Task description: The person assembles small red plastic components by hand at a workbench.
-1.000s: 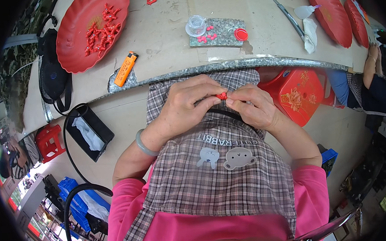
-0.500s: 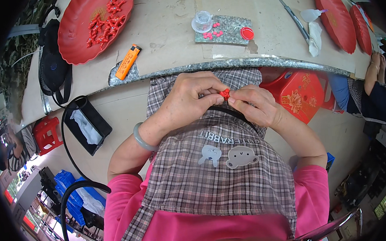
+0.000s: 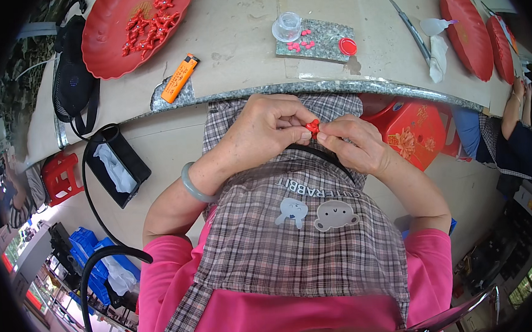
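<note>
Between my two hands, above my apron and just short of the table edge, is a small shiny red figurine (image 3: 313,127). My left hand (image 3: 270,129) pinches it from the left with thumb and forefinger. From the other side my right hand (image 3: 355,142) pinches it between thumb and fingertips, which partly cover it. Beyond them on the table, a grey stone slab (image 3: 325,37) bears several small pink pieces (image 3: 298,46), a clear little cup (image 3: 287,27) and a round red lid (image 3: 347,46). Similar red figurines (image 3: 148,30) lie on a large red plate (image 3: 104,54).
An orange lighter (image 3: 180,78) lies near the table edge, beside a black pouch (image 3: 74,74). Tweezers (image 3: 410,30), a white tissue (image 3: 437,61) and red trays (image 3: 466,32) are at the right. A red stool (image 3: 415,134) and a black bin (image 3: 118,166) stand below. Another person's arm (image 3: 512,111) shows far right.
The view has shifted slightly, so the table things sit a little differently. Both hands keep their pinch, and the red figurine looks slightly turned between the fingers.
</note>
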The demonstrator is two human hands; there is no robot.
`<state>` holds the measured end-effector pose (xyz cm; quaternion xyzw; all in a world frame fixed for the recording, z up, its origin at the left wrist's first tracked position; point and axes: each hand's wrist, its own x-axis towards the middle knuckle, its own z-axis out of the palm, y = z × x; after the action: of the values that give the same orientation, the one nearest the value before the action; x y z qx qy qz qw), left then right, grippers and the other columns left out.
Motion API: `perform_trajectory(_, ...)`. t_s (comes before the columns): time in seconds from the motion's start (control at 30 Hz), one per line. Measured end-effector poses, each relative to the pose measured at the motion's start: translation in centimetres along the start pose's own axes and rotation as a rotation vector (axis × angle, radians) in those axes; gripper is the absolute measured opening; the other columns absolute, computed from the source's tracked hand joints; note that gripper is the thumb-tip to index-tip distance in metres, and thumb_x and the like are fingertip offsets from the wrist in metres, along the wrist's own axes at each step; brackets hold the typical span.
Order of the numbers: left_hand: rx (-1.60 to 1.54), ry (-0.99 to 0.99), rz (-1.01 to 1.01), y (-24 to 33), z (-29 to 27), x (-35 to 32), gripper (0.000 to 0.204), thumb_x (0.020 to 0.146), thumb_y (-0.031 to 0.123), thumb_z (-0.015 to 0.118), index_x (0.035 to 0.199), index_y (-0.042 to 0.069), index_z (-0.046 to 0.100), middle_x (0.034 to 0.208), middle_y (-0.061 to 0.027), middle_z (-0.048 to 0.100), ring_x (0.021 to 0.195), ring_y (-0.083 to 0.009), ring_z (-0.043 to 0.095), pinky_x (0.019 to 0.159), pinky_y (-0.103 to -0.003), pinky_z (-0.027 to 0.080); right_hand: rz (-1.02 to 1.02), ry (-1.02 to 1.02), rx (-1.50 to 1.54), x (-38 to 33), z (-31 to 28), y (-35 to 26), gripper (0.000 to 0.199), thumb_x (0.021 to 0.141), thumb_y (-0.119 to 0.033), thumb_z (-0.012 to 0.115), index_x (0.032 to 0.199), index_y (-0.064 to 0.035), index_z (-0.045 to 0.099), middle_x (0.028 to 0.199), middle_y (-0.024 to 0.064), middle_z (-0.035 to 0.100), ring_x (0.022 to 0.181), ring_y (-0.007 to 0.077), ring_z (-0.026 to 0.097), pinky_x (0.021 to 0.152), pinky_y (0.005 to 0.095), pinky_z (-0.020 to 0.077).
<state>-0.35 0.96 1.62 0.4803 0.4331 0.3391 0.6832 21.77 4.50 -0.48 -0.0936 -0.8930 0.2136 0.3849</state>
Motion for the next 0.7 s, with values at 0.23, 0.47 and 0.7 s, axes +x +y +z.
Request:
perform_trajectory(0.23,-0.076,-0.014,-0.018,-0.2,-0.1,0.2,0.015,0.086,-0.008,0.067,0.102,-0.008,0.068,0.097,-0.0091,0.066,0.086,-0.0143,0.068,0.077,-0.024,0.058,0.016,0.019,0.008,0.0,0.0,0.1,0.021,0.068,0.005,0.075,0.086,0.0101,0.066,0.089,0.0176,0.063,0.070,0.0251,0.066,0.056,0.0319,0.0565)
perform_trajectory(0.47,-0.225,-0.008,-0.046,0.2,-0.2,0.4,0.020,0.089,-0.002,0.066,0.109,-0.007,0.066,0.088,-0.0095,0.071,0.080,-0.0122,0.069,0.074,-0.025,0.058,0.213,0.124,0.045,0.9,-0.5,0.0,0.019,0.072,0.004,0.077,0.089,0.0035,0.069,0.090,0.0141,0.068,0.073,0.0243,0.068,0.060,0.0322,0.0563)
perform_trajectory(0.7,-0.260,0.064,-0.087,0.3,0.0,0.3,0.023,0.091,0.002,0.067,0.112,-0.007,0.065,0.091,-0.0098,0.072,0.081,-0.0122,0.068,0.075,-0.025,0.058,0.506,0.142,0.182,1.1,-0.4,-0.4,0.017,0.075,0.003,0.076,0.091,0.0003,0.072,0.094,0.0120,0.070,0.083,0.0221,0.070,0.068,0.0297,0.0568)
